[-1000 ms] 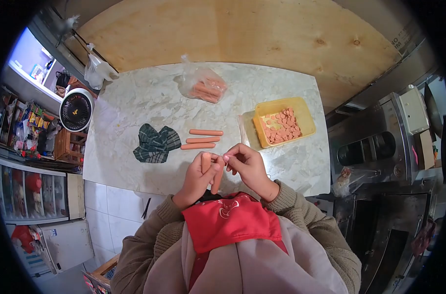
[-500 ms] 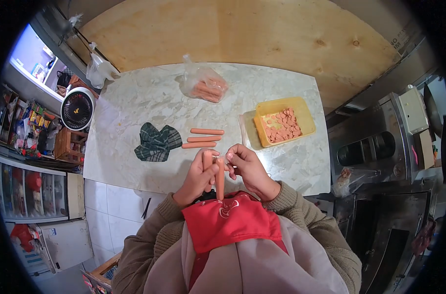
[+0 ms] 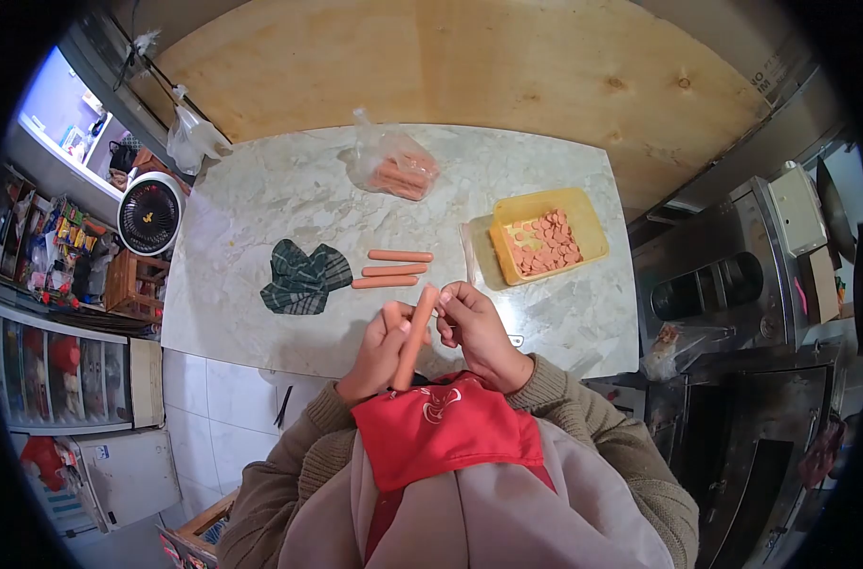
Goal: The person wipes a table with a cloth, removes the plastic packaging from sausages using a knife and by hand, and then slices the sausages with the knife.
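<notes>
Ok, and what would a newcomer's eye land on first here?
Probably the yellow tub of pink slices on the table's right side. Then the sausages in the left hand, just above the red apron, and three more sausages lying mid-table beside a dark checked cloth.

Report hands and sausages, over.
Left hand holding two sausages; right hand pinching at one's upper end. Three more on table, just beyond hands. Cloth left.
</notes>
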Demonstrator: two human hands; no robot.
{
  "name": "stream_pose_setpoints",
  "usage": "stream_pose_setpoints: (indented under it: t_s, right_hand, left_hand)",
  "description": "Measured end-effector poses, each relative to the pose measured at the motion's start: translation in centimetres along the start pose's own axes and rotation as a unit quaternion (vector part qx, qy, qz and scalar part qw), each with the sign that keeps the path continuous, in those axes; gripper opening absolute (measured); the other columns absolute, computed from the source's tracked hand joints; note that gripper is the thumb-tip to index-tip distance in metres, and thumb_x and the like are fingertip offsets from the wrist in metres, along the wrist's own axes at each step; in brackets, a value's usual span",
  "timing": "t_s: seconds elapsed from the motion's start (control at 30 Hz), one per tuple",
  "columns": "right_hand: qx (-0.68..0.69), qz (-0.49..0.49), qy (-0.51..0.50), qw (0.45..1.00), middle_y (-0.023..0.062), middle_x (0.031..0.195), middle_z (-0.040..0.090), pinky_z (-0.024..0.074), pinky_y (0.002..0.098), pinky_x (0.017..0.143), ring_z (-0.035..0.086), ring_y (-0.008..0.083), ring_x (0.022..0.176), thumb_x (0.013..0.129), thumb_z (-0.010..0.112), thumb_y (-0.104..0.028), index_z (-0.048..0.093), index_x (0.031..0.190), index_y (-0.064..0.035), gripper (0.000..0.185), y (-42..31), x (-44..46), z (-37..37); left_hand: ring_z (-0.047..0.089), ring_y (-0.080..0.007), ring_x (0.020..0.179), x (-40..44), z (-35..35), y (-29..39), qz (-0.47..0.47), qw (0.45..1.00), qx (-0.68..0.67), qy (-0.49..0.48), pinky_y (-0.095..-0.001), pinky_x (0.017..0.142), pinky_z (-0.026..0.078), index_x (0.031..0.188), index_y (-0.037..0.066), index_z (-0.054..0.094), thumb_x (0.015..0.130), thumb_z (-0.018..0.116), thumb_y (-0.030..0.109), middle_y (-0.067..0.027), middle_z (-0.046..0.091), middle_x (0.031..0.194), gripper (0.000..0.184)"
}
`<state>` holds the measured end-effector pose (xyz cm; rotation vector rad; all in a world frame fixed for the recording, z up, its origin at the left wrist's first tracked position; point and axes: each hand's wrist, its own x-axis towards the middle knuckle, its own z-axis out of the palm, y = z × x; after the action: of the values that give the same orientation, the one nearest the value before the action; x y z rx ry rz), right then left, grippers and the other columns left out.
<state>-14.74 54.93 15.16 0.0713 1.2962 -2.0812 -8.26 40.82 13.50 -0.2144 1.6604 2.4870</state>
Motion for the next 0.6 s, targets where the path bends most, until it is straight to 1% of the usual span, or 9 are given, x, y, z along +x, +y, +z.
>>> stream_pose_setpoints:
  t_s: [0.1,0.2,0.23,0.3,0.37,0.43,0.47,0.53,0.6]
  right_hand:
    - [-0.004,0.007,-0.010,1.000,-0.0005,0.064,0.044,0.0302,0.0189,0.042,0.041,0.0063,0.049,0.089,0.046,-0.015,0.046,0.084,-0.0074,0.009,0.4,0.0,-0.3]
    - [-0.008,0.016,-0.015,1.000,-0.0004,0.064,0.044,0.0291,0.0192,0.041,0.041,0.0064,0.049,0.088,0.046,-0.014,0.046,0.084,-0.0072,0.008,0.6,-0.1,-0.2]
    - [-0.010,0.021,-0.015,1.000,-0.0004,0.064,0.044,0.0286,0.0192,0.041,0.040,0.0061,0.049,0.088,0.046,-0.014,0.046,0.084,-0.0071,0.008,0.7,-0.2,-0.1]
    - [-0.011,0.025,-0.015,1.000,-0.0004,0.064,0.044,0.0281,0.0193,0.041,0.040,0.0058,0.049,0.087,0.046,-0.014,0.046,0.084,-0.0069,0.008,0.8,-0.2,-0.2]
    - [-0.055,0.003,-0.033,0.998,0.0004,0.064,0.045,0.0310,0.0199,0.043,0.042,0.0069,0.050,0.086,0.046,-0.012,0.046,0.084,-0.0060,0.007,0.9,-0.2,-0.5]
    - [-0.078,-0.007,-0.041,0.996,0.0008,0.064,0.046,0.0324,0.0201,0.044,0.043,0.0074,0.050,0.086,0.046,-0.012,0.046,0.084,-0.0055,0.006,1.2,0.0,-0.7]
    - [-0.109,-0.030,-0.051,0.992,-0.0005,0.063,0.046,0.0309,0.0192,0.043,0.041,0.0058,0.050,0.087,0.045,-0.012,0.046,0.084,-0.0055,0.007,1.4,0.2,-0.7]
    - [-0.171,-0.075,-0.071,0.980,-0.0031,0.063,0.046,0.0279,0.0173,0.043,0.037,0.0025,0.050,0.089,0.043,-0.013,0.045,0.084,-0.0056,0.009,1.7,0.3,-0.7]
    - [-0.185,-0.071,-0.075,0.977,-0.0033,0.064,0.046,0.0281,0.0173,0.043,0.037,0.0024,0.050,0.088,0.042,-0.012,0.045,0.084,-0.0055,0.008,1.4,0.2,-0.8]
  left_hand:
    - [0.047,-0.0058,0.060,0.0,0.3,0.3,-0.041,0.998,-0.047,0.018,-0.0189,0.053,0.041,0.098,0.004,0.041,0.088,0.048,0.017,-0.0044,0.051,0.079,0.018]
    - [0.048,-0.0066,0.062,0.6,-0.3,-2.5,0.116,0.979,-0.139,-0.094,-0.0189,0.054,0.043,0.105,0.003,0.040,0.088,0.050,0.025,-0.0059,0.052,0.083,0.029]
    - [0.048,-0.0066,0.062,0.6,-0.4,-2.3,0.116,0.979,-0.139,-0.095,-0.0189,0.054,0.043,0.105,0.003,0.040,0.088,0.050,0.025,-0.0059,0.052,0.083,0.029]
    - [0.050,-0.0087,0.068,0.3,-1.2,-1.6,0.071,0.990,-0.085,-0.088,-0.0194,0.058,0.045,0.110,0.004,0.038,0.085,0.053,0.030,-0.0063,0.051,0.088,0.039]
    - [0.051,-0.0098,0.071,0.2,-1.1,-1.3,0.048,0.994,-0.057,-0.084,-0.0197,0.061,0.045,0.112,0.005,0.037,0.084,0.055,0.033,-0.0066,0.051,0.090,0.043]
    - [0.052,-0.0118,0.077,0.4,-0.4,-1.5,0.029,0.990,-0.118,-0.068,-0.0215,0.065,0.046,0.116,0.005,0.035,0.081,0.058,0.034,-0.0065,0.050,0.092,0.051]
    - [0.052,-0.0128,0.080,0.4,-0.2,-1.6,0.019,0.987,-0.149,-0.061,-0.0224,0.067,0.046,0.118,0.006,0.033,0.080,0.059,0.035,-0.0064,0.049,0.093,0.054]
    - [0.052,-0.0133,0.081,0.4,-0.4,-2.0,0.017,0.985,-0.154,-0.070,-0.0235,0.069,0.046,0.120,0.006,0.031,0.080,0.060,0.035,-0.0065,0.050,0.093,0.057]
    - [0.052,-0.0144,0.083,0.4,-0.6,-2.1,0.016,0.982,-0.164,-0.089,-0.0256,0.073,0.046,0.124,0.007,0.028,0.080,0.061,0.034,-0.0068,0.050,0.092,0.061]
